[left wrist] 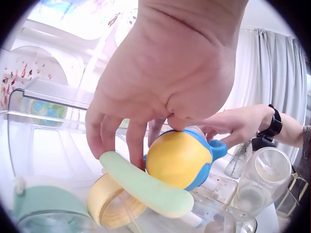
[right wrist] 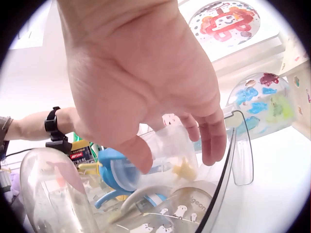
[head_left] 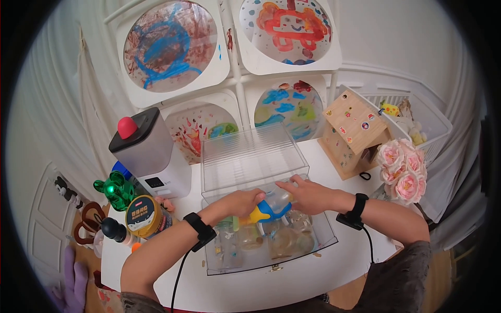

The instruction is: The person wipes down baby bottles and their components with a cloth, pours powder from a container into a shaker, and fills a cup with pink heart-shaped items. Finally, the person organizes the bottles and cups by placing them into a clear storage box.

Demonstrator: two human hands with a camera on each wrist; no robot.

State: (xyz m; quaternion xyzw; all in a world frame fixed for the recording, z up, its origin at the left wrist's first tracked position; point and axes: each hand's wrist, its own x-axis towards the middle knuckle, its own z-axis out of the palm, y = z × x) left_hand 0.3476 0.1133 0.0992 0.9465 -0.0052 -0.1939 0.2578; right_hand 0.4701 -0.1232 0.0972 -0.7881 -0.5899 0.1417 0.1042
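A blue-and-yellow sippy cup (head_left: 267, 209) with a clear body lies on its side over a pulled-out clear drawer (head_left: 327, 229). My left hand (head_left: 241, 202) holds its lid end, with the thumb on the blue rim beside the yellow lid (left wrist: 175, 160). Around the clear body (right wrist: 167, 145), my right hand (head_left: 309, 195) has its thumb on one side and fingers on the other. Below the hands, several clear bottles fill the drawer. One bottle has a pale green handle (left wrist: 146, 184) and a cream collar (left wrist: 99, 196); a clear bottle with printed animals (right wrist: 180, 213) lies under the right hand.
The drawer's clear cabinet (head_left: 250, 156) stands behind it. At left are a grey-white appliance (head_left: 151, 156), a shiny green bear figure (head_left: 116, 190) and a yellow tub (head_left: 148, 216). A wooden house (head_left: 355, 125) and pink flowers (head_left: 402, 169) stand at right.
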